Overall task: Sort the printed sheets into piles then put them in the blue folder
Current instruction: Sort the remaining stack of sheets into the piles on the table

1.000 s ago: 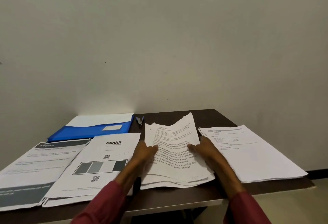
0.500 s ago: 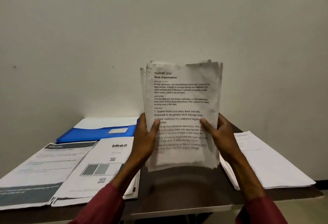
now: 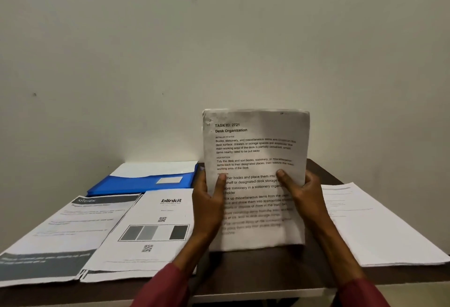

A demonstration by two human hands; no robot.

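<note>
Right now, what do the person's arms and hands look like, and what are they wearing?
Both arms wear dark red long sleeves: the left sleeve and the right sleeve end partway up the forearm. The left hand and the right hand are bare, with no gloves. No watch or bracelet shows on either wrist.

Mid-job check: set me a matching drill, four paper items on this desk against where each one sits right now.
Things:
1. Desk Organization stack
2. blue folder
3. blinkit pile
4. KITCHEN pile

Places:
A. flat, farthest left
B. held upright between left hand and right hand
C. farthest back, behind the flat piles
D. flat, just left of the left hand

Pairs: 1-B, 2-C, 3-D, 4-A
</note>
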